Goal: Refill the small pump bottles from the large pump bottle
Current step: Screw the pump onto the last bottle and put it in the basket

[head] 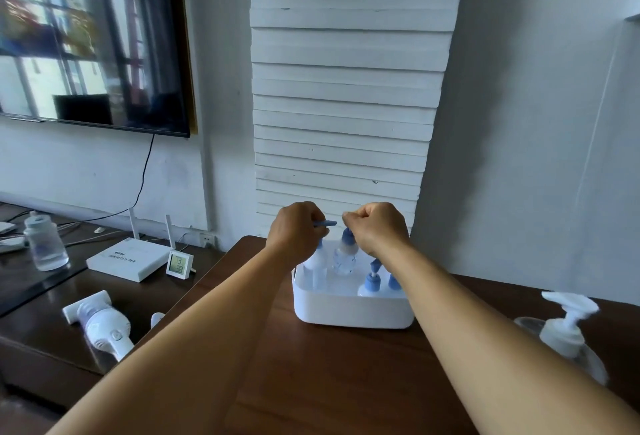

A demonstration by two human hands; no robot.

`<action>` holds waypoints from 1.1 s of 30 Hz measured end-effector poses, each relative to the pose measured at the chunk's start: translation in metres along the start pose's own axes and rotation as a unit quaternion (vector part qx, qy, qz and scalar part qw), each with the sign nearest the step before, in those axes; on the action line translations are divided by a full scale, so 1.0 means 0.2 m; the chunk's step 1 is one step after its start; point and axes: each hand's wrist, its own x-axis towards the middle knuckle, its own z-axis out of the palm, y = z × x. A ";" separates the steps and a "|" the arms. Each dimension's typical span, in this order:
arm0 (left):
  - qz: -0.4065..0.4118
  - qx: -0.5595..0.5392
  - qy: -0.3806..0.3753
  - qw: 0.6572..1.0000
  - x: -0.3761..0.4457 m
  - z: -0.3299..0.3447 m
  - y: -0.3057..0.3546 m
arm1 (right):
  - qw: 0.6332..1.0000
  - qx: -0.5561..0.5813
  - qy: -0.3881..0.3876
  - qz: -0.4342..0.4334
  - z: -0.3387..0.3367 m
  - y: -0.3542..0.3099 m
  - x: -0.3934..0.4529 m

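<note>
Wooden table, small bottles under both grips

Light: soft, cool daylight, fairly bright
Glare: window reflection on the wall screen; sheen on the dark surface
Blur: large pump bottle smeared
Edges: wide-angle bending

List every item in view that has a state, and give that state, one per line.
left hand: grips the blue pump top of a small white bottle
right hand: grips the blue top of a small clear bottle
white bin: open, holding small bottles upright
large pump bottle: upright, pump on, untouched
thermometer display: on
wall screen: off
</note>
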 end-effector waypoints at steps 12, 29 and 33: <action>0.050 0.003 -0.030 0.998 0.13 0.03 -0.04 | 0.988 -0.134 -0.066 0.031 0.13 0.05 0.21; 0.077 -0.021 -0.068 0.994 0.09 0.00 -0.04 | 0.979 -0.120 -0.118 0.117 0.15 0.01 0.23; 0.066 -0.037 -0.067 0.995 0.06 -0.03 -0.02 | 0.979 -0.150 -0.091 0.103 0.08 -0.01 0.24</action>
